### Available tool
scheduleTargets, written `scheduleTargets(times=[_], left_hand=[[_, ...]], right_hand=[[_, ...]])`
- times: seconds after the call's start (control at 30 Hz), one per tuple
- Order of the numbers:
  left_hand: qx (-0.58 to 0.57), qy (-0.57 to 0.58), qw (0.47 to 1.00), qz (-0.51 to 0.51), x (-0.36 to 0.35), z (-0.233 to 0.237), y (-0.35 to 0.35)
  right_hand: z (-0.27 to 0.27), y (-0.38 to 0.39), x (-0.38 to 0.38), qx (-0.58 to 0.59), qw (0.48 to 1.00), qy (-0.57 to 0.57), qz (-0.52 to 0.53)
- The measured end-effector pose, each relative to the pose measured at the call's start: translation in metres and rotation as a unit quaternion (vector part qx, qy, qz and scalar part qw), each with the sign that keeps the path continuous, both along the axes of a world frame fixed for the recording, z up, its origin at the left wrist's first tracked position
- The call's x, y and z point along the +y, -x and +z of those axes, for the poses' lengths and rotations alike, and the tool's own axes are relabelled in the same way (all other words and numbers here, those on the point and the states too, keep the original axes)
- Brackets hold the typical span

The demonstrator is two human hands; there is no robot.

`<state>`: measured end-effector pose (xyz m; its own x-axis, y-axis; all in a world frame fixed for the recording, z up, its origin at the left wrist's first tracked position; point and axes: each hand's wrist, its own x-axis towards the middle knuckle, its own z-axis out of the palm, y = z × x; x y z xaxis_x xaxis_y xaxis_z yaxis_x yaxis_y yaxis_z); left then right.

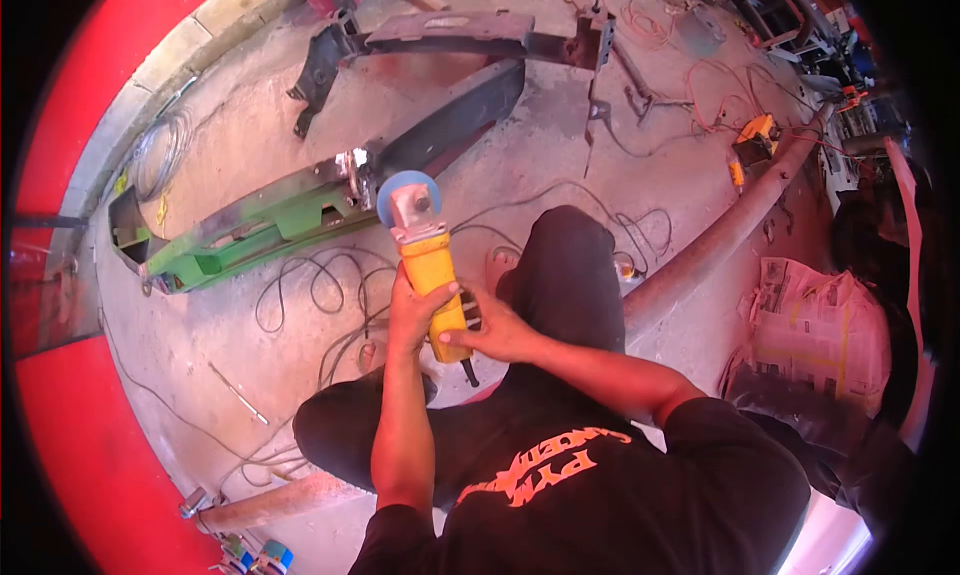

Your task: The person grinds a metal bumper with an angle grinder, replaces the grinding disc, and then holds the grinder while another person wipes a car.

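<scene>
A yellow angle grinder (430,272) with a bluish disc (384,197) is held up in front of my knees, its disc end pointing away from me. My left hand (411,310) wraps round the left side of the yellow body. From the right, my right hand (495,327) grips the lower body, thumb near the rear end. A short black cord end (470,373) comes out at the bottom. Beyond the disc lies a green metal beam (250,237) on the floor, joined to a dark metal beam (450,120). The disc appears close to the beam, but contact cannot be told.
Black cables (310,285) loop over the concrete floor. A long rusty pipe (730,230) runs along the right, near a yellow tool (757,132) and a pink-lit sack (820,325). A dark metal bracket frame (450,30) lies at the back. A thin rod (238,392) lies left.
</scene>
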<state>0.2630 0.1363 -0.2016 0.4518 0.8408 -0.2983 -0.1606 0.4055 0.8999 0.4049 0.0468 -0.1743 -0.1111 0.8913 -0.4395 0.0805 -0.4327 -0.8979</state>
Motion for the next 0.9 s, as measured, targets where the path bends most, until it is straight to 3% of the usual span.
scheduleTargets(times=[0.13,0.23,0.4,0.57,0.63,0.77,0.9], left_hand=[[0.014,0.015,1.0,0.007,0.007,-0.025,-0.007],[0.047,0.018,0.999,0.001,0.016,-0.04,-0.01],[0.076,0.083,0.994,-0.001,0.038,-0.042,-0.018],[0.138,0.072,0.987,-0.026,0.056,-0.039,-0.016],[0.103,0.133,0.985,-0.025,0.062,-0.015,-0.015],[0.157,0.162,0.97,-0.087,0.062,0.043,-0.006],[0.184,0.193,0.959,-0.099,0.068,0.134,-0.012]], right_hand=[[-0.028,-0.01,0.014,-0.048,0.998,0.028,-0.007],[-0.04,-0.017,0.03,0.036,0.998,0.037,-0.035],[-0.064,-0.021,0.056,0.172,0.965,0.16,-0.116],[-0.056,-0.015,0.066,0.16,0.966,0.175,-0.104],[-0.038,-0.011,0.061,0.149,0.97,0.159,-0.107],[0.028,-0.029,0.055,0.193,0.942,0.267,-0.059],[0.113,-0.053,0.039,0.167,0.94,0.285,-0.081]])
